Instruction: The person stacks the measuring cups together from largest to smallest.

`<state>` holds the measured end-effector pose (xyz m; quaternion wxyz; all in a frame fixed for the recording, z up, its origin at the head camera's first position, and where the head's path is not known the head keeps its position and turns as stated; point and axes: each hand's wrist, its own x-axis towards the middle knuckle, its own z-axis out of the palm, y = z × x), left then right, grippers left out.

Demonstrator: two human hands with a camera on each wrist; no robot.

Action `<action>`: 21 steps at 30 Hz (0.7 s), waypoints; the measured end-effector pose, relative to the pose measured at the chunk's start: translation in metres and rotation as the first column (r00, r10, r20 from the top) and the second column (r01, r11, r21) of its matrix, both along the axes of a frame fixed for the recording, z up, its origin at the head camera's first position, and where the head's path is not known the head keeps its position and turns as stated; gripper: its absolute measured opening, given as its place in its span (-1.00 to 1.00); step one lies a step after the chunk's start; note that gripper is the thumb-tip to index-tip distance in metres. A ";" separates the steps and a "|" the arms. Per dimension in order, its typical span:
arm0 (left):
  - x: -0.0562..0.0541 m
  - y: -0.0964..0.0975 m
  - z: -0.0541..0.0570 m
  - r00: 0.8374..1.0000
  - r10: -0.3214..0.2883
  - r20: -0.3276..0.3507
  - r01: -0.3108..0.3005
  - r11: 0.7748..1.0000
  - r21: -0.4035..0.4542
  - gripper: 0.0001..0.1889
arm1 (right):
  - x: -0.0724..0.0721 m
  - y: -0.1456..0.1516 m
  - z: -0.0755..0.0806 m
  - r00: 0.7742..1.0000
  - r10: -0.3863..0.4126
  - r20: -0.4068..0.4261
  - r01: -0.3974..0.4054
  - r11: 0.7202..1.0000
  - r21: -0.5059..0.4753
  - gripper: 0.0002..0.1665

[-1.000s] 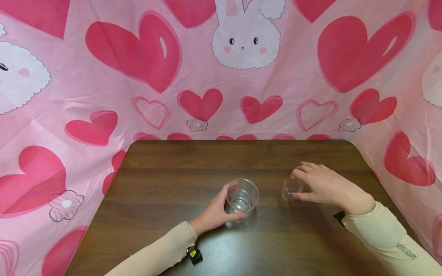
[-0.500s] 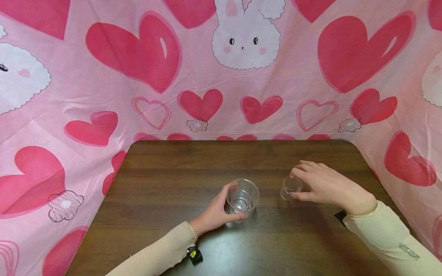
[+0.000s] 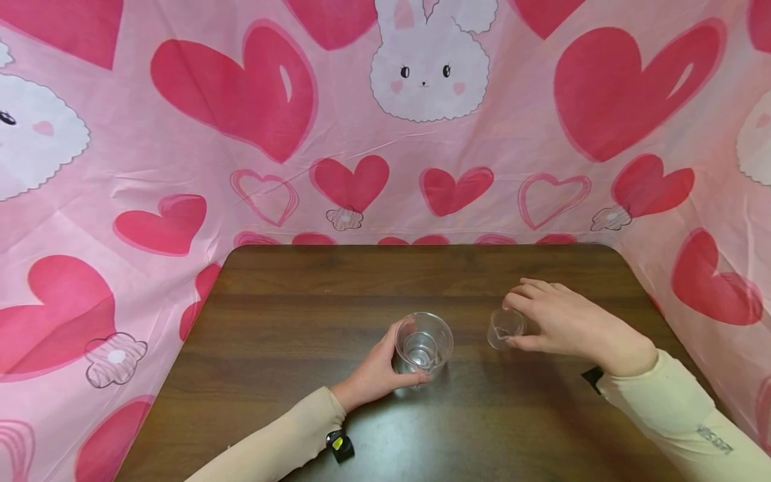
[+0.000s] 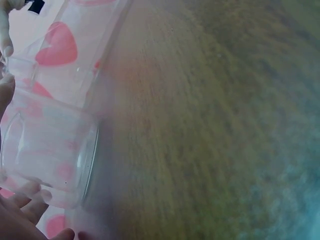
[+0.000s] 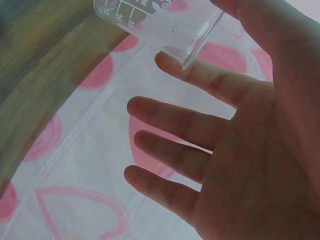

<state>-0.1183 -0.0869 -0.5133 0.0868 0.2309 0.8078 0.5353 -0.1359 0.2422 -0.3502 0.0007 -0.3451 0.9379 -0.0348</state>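
My left hand (image 3: 379,365) grips a larger clear beaker (image 3: 442,345) from its left side, thumb in front and fingers behind. The beaker stands upright on the brown table (image 3: 289,288); inner rings show through its mouth. To its right, my right hand (image 3: 557,321) pinches a small clear beaker (image 3: 496,331) near the rim between thumb and index finger. White marks and numbers run along the small beaker (image 5: 135,12) in the right wrist view, where the other fingers spread free. Backdrop shows between the small beaker (image 4: 25,70) and the tabletop in the left wrist view.
Pink cloth (image 3: 343,120) with hearts and rabbit faces hangs behind the table and along both sides. A black strap piece (image 3: 340,446) shows at the left cuff, another black piece (image 3: 593,379) by the right cuff.
The right hand has moved slightly left with the small beaker, towards the larger one. The left hand and its beaker have stayed in place.
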 end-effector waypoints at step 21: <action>0.001 -0.001 0.001 1.000 -0.001 0.005 0.001 1.000 0.010 0.07 | -0.001 -0.016 0.010 0.994 0.090 -0.056 -0.092 0.995 -0.028 -0.53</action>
